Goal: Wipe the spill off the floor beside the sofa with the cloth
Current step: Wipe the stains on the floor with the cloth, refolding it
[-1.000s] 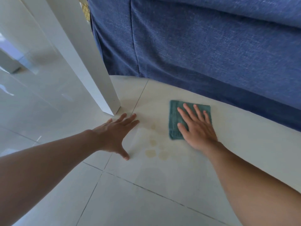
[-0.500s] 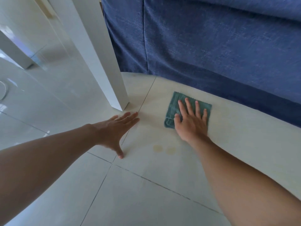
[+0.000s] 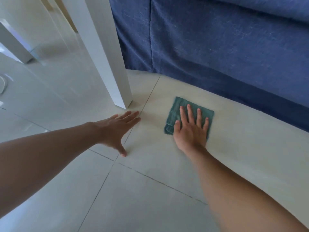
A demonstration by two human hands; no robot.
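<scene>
A folded teal cloth [image 3: 175, 110] lies flat on the pale floor tile [image 3: 167, 164], close to the blue sofa [image 3: 217, 47]. My right hand [image 3: 190, 131] presses down on the cloth with fingers spread, covering its near half. My left hand [image 3: 115, 129] rests flat on the floor to the left of the cloth, fingers apart, holding nothing. No yellowish spill spots show on the tile around the cloth; whatever is under the cloth and hand is hidden.
A white furniture leg [image 3: 107, 56] stands on the floor just beyond my left hand's fingertips. The sofa's fabric skirt runs along the right behind the cloth. Another white leg [image 3: 15, 46] stands far left. Glossy tiles with dark grout lines extend toward me.
My right hand has slid the cloth toward me and left over the spot where yellowish drops lay; those drops no longer show. My left hand has stayed planted on the floor.
</scene>
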